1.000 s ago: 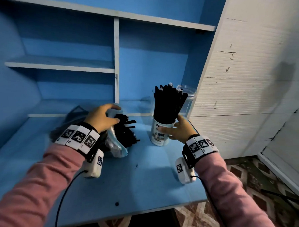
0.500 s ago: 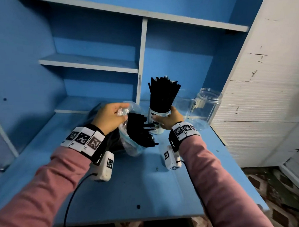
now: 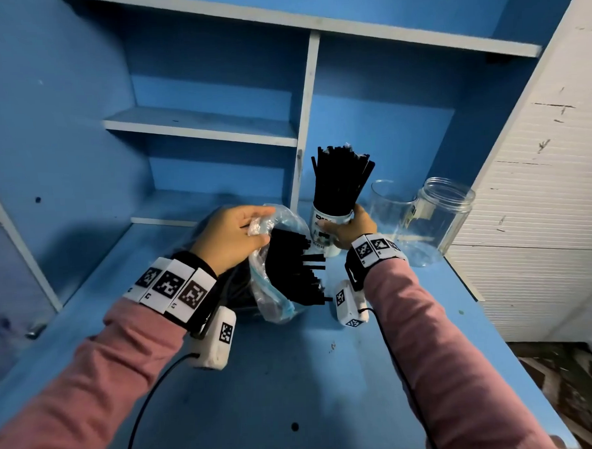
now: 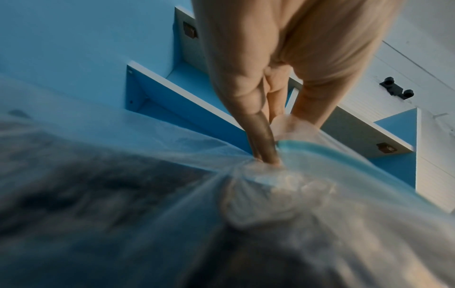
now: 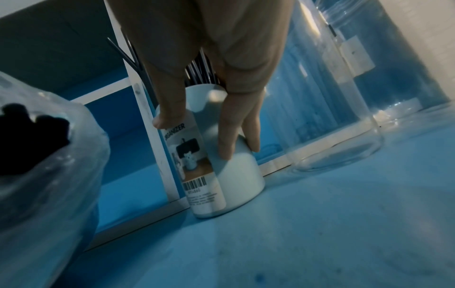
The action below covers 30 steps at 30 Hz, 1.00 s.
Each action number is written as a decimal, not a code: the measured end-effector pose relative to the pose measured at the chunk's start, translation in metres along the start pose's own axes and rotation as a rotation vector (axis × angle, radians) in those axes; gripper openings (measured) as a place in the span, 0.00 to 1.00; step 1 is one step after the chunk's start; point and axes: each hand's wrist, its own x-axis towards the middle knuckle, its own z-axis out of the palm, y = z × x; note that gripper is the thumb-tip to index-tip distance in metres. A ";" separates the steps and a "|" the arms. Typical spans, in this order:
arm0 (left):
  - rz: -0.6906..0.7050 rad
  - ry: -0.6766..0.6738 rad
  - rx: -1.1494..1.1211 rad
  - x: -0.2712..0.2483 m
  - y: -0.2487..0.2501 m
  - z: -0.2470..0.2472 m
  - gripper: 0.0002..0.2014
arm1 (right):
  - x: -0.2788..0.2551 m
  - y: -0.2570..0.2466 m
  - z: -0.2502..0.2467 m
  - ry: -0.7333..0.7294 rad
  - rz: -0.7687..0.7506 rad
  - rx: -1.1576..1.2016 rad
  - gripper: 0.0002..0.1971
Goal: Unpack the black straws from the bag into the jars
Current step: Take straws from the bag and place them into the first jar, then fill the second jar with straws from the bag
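While the left hand (image 3: 232,239) pinches the bunched rim of the bag (image 3: 274,293) with black straws (image 3: 295,268) poking from its mouth, the right hand (image 3: 350,227) wraps the white jar (image 3: 323,230), already packed full, upright on the worktop (image 3: 294,377). Advice: park it clear, pull the clear jar (image 3: 447,214) close, keep the bag mouth toward it.

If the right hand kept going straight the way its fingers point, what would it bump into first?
The right hand already touches the white jar full of black straws, so that comes first. Behind it probably stands the shelf divider.
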 end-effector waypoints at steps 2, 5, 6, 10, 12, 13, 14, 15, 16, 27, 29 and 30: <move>-0.011 -0.010 0.002 -0.001 0.001 0.003 0.25 | -0.003 0.000 -0.002 0.001 -0.026 -0.058 0.42; -0.015 -0.026 0.014 -0.001 0.001 0.006 0.25 | -0.011 0.001 -0.006 -0.043 -0.061 -0.085 0.41; -0.014 -0.028 0.018 -0.001 0.001 0.007 0.24 | -0.015 0.002 -0.010 -0.054 -0.070 -0.109 0.44; -0.016 0.004 0.035 -0.001 -0.001 0.008 0.24 | -0.036 0.004 -0.033 -0.044 -0.110 -0.159 0.47; -0.017 0.025 0.035 0.000 -0.002 0.010 0.24 | -0.049 0.003 -0.046 0.026 -0.168 -0.119 0.38; -0.017 0.034 0.039 0.000 -0.002 0.011 0.24 | -0.053 0.003 -0.051 0.084 -0.203 -0.086 0.33; -0.012 0.043 0.043 0.000 -0.001 0.012 0.24 | -0.056 0.003 -0.057 0.151 -0.240 -0.057 0.28; -0.006 0.051 0.045 0.000 0.000 0.014 0.24 | -0.056 0.004 -0.062 0.223 -0.271 -0.035 0.25; 0.001 0.057 0.043 -0.001 0.002 0.015 0.25 | -0.057 0.005 -0.067 0.289 -0.295 -0.024 0.24; 0.016 0.066 0.078 0.000 0.010 0.021 0.25 | -0.027 0.006 -0.082 0.375 -0.111 -0.035 0.31; 0.018 0.052 0.076 0.000 0.008 0.020 0.25 | -0.023 0.008 -0.082 0.393 -0.101 -0.050 0.28; 0.015 0.046 0.076 0.000 0.008 0.019 0.25 | -0.022 0.009 -0.082 0.401 -0.099 -0.046 0.28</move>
